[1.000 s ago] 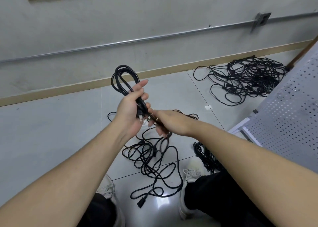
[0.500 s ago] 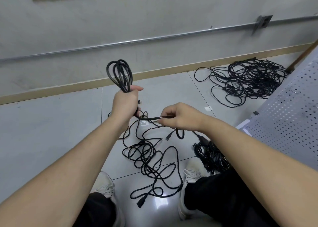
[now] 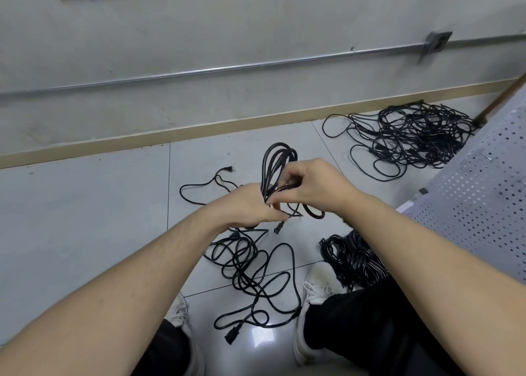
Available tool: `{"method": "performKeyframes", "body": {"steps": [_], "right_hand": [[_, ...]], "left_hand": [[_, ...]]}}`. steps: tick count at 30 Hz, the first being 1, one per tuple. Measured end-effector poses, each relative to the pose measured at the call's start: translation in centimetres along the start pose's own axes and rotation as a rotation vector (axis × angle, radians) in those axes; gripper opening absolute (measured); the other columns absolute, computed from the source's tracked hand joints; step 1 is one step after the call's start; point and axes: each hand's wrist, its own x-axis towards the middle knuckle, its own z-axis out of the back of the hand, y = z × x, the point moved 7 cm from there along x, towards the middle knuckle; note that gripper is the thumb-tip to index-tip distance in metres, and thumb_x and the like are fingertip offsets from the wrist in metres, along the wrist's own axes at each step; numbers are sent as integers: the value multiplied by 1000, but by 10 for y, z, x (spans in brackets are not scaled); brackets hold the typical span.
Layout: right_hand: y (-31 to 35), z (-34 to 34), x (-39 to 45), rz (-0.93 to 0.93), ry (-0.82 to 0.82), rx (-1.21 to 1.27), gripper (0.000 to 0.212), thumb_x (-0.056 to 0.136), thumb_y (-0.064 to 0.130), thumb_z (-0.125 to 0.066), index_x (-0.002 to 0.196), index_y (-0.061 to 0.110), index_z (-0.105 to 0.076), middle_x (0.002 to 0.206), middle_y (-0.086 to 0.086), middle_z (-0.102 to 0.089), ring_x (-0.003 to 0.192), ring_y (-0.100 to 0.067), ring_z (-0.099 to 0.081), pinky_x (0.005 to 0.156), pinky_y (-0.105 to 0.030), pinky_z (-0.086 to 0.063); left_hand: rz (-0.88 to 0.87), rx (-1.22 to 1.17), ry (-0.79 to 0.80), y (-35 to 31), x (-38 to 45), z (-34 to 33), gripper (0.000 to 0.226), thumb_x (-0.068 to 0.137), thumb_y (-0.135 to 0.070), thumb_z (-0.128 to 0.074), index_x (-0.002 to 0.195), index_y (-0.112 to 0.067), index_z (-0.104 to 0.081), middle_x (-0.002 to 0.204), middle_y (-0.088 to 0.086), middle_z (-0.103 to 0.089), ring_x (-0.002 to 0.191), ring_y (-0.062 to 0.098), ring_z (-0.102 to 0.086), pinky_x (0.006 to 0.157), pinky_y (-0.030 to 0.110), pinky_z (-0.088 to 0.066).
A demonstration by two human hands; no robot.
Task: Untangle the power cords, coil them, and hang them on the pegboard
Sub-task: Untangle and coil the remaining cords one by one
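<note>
My left hand [image 3: 244, 207] grips one coiled cord [image 3: 277, 166]; right hand [image 3: 316, 185] pinches its tail. Two tangles [image 3: 410, 136] remain, nothing hung.

text: none legible | labels: none | brands: none | numbers: none

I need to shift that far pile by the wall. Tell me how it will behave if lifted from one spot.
The tangled pile would likely come up floppy, with loose loops trailing. Its strands cross densely, so one pull probably drags the whole mass. Stray loops spread over the floor may snag.
</note>
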Motion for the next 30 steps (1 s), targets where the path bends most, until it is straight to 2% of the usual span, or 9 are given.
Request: {"method": "performKeyframes", "body": {"steps": [3, 8, 11, 14, 17, 20, 23, 26, 30], "right_hand": [[-7, -4, 5, -27, -24, 147, 39, 73, 25, -91, 87, 17, -55, 68, 9, -53, 58, -3, -43, 60, -21, -39], [-14, -10, 9, -71, -108, 312, 41, 82, 17, -82, 94, 25, -44, 95, 4, -59, 79, -9, -52, 69, -22, -44], [-29, -7, 8, -237, -228, 173, 46, 77, 34, -84, 94, 28, -42, 99, 6, -50, 90, -15, -50, 74, -28, -42], [-45, -30, -6, -607, 48, 368, 63, 79, 71, -70, 109, 19, -51, 105, -1, -64, 92, -18, -65, 78, -37, -57], [-43, -54, -18, -763, 287, 704, 58, 83, 67, -69, 101, 12, -60, 85, -5, -72, 73, -18, -69, 69, -33, -61], [-48, -48, -10, -753, 128, 947, 25, 84, 32, -82, 86, 16, -63, 63, 4, -47, 51, -7, -39, 51, -19, -49], [-57, -28, 0, -650, -164, 978, 13, 88, 4, -73, 93, 14, -68, 77, 0, -59, 55, -9, -44, 52, -18, -46], [-46, -11, 5, -439, -344, 949, 15, 94, 6, -67, 100, 20, -71, 87, 5, -66, 79, -8, -59, 71, -22, -46], [-25, 3, 9, -287, -347, 1104, 13, 105, 20, -53, 104, 15, -65, 59, 6, -49, 56, -11, -50, 70, -28, -54]], "left_hand": [[77, -94, -92, 7, -1, 5, 14, 96, -25, -58, 98, -13, -67, 86, 6, -64, 74, 18, -55, 66, 30, -44], [136, -371, -94, 10, -9, 11, 26, 103, -26, -50, 88, -12, -66, 79, 6, -43, 58, 18, -44, 46, 18, -41], [93, -432, -121, 10, -6, 16, 33, 105, -36, -50, 85, -14, -65, 75, 4, -42, 63, 17, -43, 58, 26, -51], [71, -433, -217, 11, -5, 23, 33, 104, -38, -51, 83, -15, -63, 79, 9, -43, 69, 21, -44, 69, 36, -54], [47, -449, -229, 10, -5, 23, 35, 104, -41, -51, 82, -16, -62, 78, 8, -43, 69, 21, -44, 71, 37, -53], [81, -538, -251, 14, -6, 28, 38, 104, -45, -51, 82, -16, -63, 77, 4, -45, 68, 20, -44, 69, 34, -53], [150, -601, -265, 22, -8, 36, 42, 106, -49, -47, 87, -15, -63, 73, 1, -46, 54, 15, -46, 58, 26, -51], [215, -588, -218, 26, -12, 35, 52, 105, -57, -41, 93, -13, -66, 72, 1, -48, 48, 12, -48, 56, 26, -55], [234, -539, -188, 24, -14, 32, 60, 104, -62, -37, 93, -11, -68, 74, 4, -47, 40, 8, -46, 53, 27, -55]]}}
